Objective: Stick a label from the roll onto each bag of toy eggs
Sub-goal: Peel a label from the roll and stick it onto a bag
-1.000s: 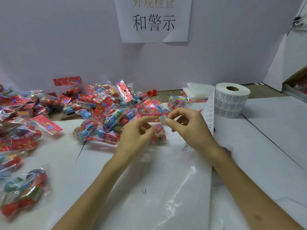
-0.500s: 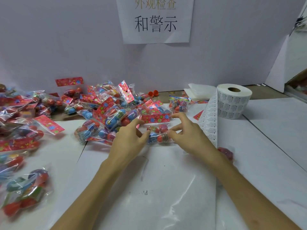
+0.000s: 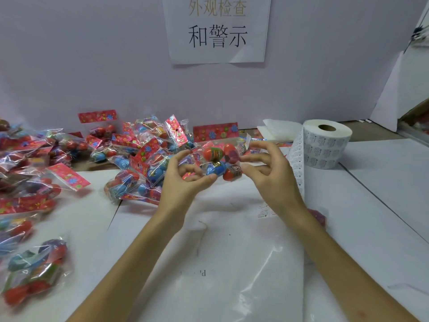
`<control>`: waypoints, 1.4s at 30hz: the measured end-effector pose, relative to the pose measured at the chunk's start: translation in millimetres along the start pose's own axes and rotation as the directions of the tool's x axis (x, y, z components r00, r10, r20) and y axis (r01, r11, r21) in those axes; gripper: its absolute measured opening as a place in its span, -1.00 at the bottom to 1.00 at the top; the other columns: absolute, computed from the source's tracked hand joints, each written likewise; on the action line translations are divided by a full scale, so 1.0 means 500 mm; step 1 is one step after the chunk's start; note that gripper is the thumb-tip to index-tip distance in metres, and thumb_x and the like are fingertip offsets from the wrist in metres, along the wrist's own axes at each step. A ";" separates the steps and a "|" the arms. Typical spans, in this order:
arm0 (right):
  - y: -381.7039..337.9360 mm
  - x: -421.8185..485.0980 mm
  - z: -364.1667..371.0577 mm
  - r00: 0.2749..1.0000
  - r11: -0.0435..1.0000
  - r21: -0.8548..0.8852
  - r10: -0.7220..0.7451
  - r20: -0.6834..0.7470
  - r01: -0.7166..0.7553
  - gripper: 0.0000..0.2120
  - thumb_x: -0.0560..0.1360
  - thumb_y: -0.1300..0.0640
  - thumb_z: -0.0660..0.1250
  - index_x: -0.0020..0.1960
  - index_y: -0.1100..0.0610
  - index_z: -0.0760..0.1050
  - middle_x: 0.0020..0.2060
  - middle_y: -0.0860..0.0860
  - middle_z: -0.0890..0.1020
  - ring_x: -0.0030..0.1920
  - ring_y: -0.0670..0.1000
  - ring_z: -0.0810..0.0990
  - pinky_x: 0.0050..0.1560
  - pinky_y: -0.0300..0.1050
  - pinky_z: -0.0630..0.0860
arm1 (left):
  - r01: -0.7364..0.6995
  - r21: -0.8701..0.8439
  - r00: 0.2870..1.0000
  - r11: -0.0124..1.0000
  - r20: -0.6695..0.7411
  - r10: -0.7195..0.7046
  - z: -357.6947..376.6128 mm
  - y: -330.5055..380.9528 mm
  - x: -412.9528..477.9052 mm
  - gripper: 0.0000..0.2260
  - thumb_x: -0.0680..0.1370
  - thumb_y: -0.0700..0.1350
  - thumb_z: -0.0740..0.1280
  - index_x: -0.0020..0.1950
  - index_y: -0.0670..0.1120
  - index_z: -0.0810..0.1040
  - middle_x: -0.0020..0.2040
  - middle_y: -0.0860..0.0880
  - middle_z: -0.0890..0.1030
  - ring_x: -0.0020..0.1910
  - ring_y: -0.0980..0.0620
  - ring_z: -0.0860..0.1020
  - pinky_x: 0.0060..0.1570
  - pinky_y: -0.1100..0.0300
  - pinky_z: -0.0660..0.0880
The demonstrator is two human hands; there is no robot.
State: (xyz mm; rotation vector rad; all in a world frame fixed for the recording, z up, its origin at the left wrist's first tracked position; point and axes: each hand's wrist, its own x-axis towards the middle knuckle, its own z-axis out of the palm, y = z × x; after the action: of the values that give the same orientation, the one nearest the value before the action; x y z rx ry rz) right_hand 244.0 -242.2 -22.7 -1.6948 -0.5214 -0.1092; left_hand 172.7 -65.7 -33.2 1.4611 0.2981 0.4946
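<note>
Both hands grasp one bag of toy eggs (image 3: 219, 159), held just above the worktop (image 3: 383, 182), mid-width and toward the back edge.

Head view:
- left hand (image 3: 185, 175): fingers curled under the bag's left end, thumb up beside it.
- right hand (image 3: 269, 168): thumb and forefinger pinch the right end.
- can't tell if a label is on this bag yet, too blurred.
- label roll (image 3: 325, 145) stands at the back right of the worktop. Its loose strip (image 3: 298, 163) hangs just behind the right hand.
- pile of bags (image 3: 144, 156) at back centre, more bags (image 3: 27, 163) along the left edge.

My read on doing this step well:
- the left hand alone should clamp the bag, freeing the right for the strip.
- aim for a flat patch of film, not over an egg bulge. Crinkly film probably wrinkles the label.
- pull the film taut, lay one label edge first, then rub outward.
- drop finished bags well apart from the pile, or they'll mix.
</note>
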 end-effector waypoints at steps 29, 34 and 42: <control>-0.035 -0.021 0.036 0.865 0.718 0.530 0.204 0.459 -0.451 -0.76 0.41 0.09 0.32 -0.03 0.06 0.73 -0.43 0.03 0.40 -0.44 -0.08 0.39 -0.42 -0.22 0.31 | 0.262 -0.485 0.963 0.834 0.077 -0.258 -0.008 0.013 -0.004 -0.84 0.56 -0.16 0.43 0.12 -0.15 0.66 0.07 -0.12 0.75 0.05 -0.08 0.73 -0.17 0.15 0.67; -0.035 -0.026 0.040 0.853 0.733 0.494 0.226 0.471 -0.467 -0.71 0.38 0.08 0.33 0.04 0.09 0.70 -0.42 0.05 0.38 -0.46 -0.09 0.37 -0.42 -0.23 0.29 | 0.277 -0.492 0.958 0.825 0.080 -0.274 -0.006 0.020 -0.006 -0.78 0.55 -0.14 0.43 0.16 -0.18 0.64 0.09 -0.15 0.74 0.01 -0.08 0.73 -0.22 0.19 0.65; -0.036 -0.025 0.039 0.833 0.729 0.476 0.234 0.502 -0.492 -0.72 0.38 0.06 0.34 0.02 0.05 0.73 -0.41 0.03 0.39 -0.46 -0.09 0.34 -0.42 -0.24 0.28 | 0.280 -0.487 0.957 0.827 0.078 -0.278 -0.005 0.023 -0.006 -0.80 0.58 -0.15 0.42 0.18 -0.17 0.63 0.02 -0.12 0.76 -0.02 -0.07 0.74 -0.24 0.18 0.65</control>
State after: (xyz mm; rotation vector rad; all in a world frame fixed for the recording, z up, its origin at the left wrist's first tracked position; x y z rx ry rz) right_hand 221.5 -225.1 -14.5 -1.1567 -0.4446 0.6698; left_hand 167.1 -64.5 -22.5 0.8954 0.3463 0.2978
